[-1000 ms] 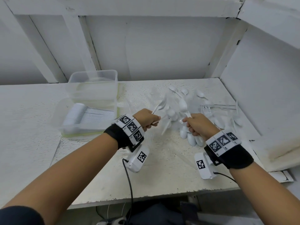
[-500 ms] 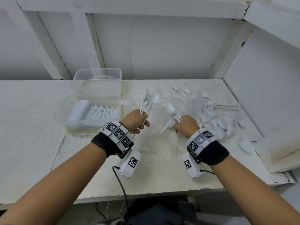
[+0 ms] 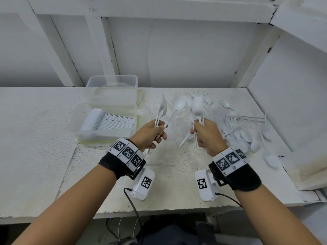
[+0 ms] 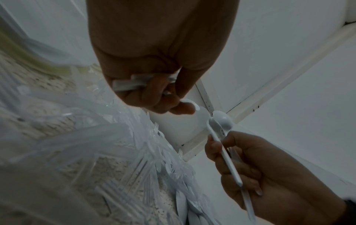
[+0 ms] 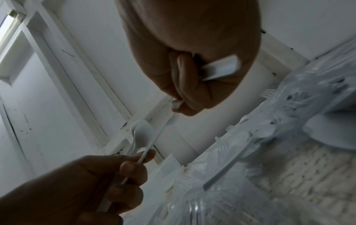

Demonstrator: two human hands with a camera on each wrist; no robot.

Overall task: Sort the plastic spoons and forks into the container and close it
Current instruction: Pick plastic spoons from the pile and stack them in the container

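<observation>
At left of frame, clear rectangular plastic container (image 3: 113, 110), open, with stacked white cutlery inside. Centre: left hand (image 3: 148, 133) gripping white plastic spoons (image 3: 163, 110); right hand (image 3: 207, 137) clutching more spoons. Far right, loose cutlery pile (image 3: 247, 131) on white table (image 3: 35, 138).

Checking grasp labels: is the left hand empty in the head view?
No, the left hand grips several white plastic spoons by their handles, bowls pointing up above the table.

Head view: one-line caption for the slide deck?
Left hand and right hand each grip white plastic spoons above the table, between the clear container and loose cutlery pile.
</observation>
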